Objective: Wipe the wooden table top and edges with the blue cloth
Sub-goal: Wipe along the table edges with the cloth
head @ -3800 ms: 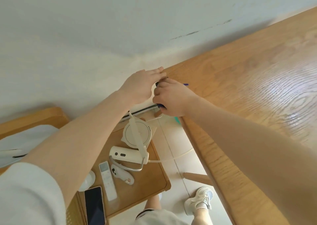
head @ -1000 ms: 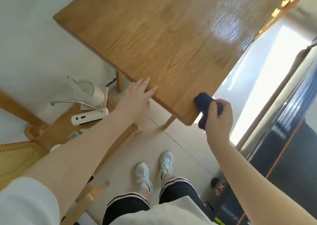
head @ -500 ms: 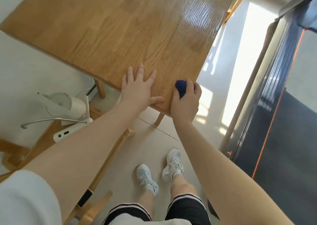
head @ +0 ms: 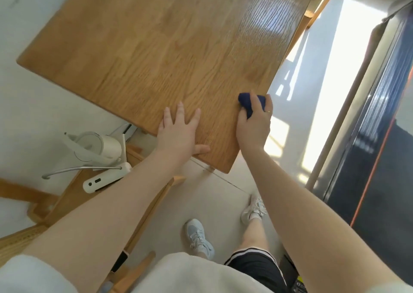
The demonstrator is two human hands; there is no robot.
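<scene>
Two hands [head: 178, 134] at table [head: 156, 46] corner.

A white kettle [head: 98, 147] and a white gadget [head: 105, 179] sit on a low wooden side table [head: 67, 194], with pale sneakers [head: 199, 239] on the grey floor [head: 214, 203] nearby.

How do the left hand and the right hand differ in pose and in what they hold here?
The left hand lies flat with fingers spread and holds nothing; the right hand is curled around the blue cloth. The left sits near the table's near edge, the right at its right-hand edge. Both rest on the wooden table top.
</scene>
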